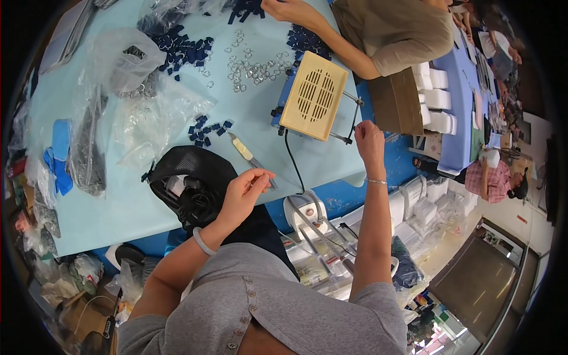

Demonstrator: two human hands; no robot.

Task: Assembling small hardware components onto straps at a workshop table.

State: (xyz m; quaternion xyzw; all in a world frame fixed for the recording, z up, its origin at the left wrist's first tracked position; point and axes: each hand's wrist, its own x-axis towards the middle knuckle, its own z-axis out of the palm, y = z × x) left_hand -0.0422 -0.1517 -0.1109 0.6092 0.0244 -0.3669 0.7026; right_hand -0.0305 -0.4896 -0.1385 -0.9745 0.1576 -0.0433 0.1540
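Observation:
My left hand [244, 195] is over the table's near edge, thumb and fingertips pinched together; whatever is between them is too small to make out. Partly behind those fingertips lies a slim knife-like tool [241, 148] with a yellowish and grey body; I cannot tell if the hand touches it. Beside this hand sits a black mesh bag [216, 168] with dark cables in it. My right hand [370, 142] is closed past the table's right edge, near the metal bracket of a yellow slotted-grille device [315, 94]. Its fingers hide anything inside.
Small dark blue pieces [207, 131] and metal rings [254, 70] are scattered across the light blue table [248, 109]. Clear plastic bags [157, 121] lie left. A co-worker's hand [290, 10] reaches over the far side. Below the table edge stands a white machine [305, 212].

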